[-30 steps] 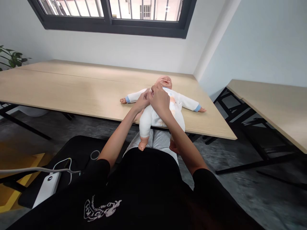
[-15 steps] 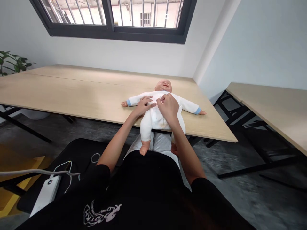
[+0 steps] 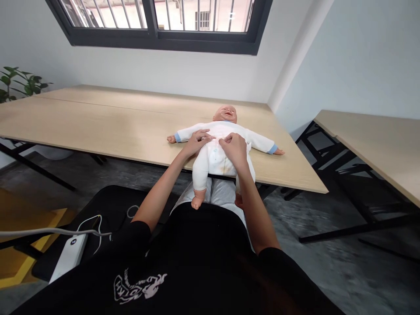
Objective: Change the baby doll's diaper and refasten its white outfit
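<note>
A baby doll (image 3: pixel 226 114) lies on its back on the wooden table, arms spread, its feet hanging past the front edge. It wears a white long-sleeved outfit (image 3: pixel 218 158) with blue cuffs and collar, faintly stained between the legs. My left hand (image 3: pixel 199 141) rests on the left side of the belly, fingers spread over the fabric. Over the belly's right side, my right hand (image 3: pixel 234 146) is closed, thumb and fingertips pinched together at the front of the outfit. Whatever lies between those fingertips is too small to make out.
The light wood table (image 3: pixel 131 127) stretches left below a barred window (image 3: pixel 203 41). A second table (image 3: pixel 370 135) stands at right. On a black chair (image 3: pixel 108 201) at lower left lie a white power bank (image 3: pixel 70 256) with cables and a beaded bracelet (image 3: pixel 132 211).
My right hand has moved slightly down and right over the belly, uncovering a little more of the outfit's front. My left hand stays on the doll. The view has shifted slightly.
</note>
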Demonstrator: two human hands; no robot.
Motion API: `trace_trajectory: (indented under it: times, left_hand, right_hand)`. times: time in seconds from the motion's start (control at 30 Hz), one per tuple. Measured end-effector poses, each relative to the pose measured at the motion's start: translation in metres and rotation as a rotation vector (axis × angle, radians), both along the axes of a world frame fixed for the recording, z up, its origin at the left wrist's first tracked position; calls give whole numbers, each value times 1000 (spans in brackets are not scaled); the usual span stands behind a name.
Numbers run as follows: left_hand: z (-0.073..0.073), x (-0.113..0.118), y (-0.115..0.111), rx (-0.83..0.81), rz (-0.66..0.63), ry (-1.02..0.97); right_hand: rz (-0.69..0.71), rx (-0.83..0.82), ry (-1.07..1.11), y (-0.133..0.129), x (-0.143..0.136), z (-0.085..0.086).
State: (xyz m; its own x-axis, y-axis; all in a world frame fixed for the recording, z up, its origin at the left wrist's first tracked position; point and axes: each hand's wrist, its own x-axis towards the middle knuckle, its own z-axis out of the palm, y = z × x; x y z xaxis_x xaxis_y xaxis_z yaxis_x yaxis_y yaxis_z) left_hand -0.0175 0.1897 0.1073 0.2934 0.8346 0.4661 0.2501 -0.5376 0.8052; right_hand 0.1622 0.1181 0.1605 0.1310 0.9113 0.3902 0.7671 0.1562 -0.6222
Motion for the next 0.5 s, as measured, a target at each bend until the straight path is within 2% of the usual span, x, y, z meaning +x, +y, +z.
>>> trace_trajectory:
  times: [0.17,0.33,0.4,0.5]
  left_hand:
    - [-3,1,-1,10,-22,-58]
    - [2,2,-4,17,-18,-38]
    - [4,3,-5,18,-10,-26]
    - [7,4,-10,33,19,-55]
  right_hand:
    - [-17,48,80,3,4,-4]
    - [-3,167,153,2,5,-8]
    - [33,260,179,-9,4,-7]
    - [60,436,210,-39,10,-4]
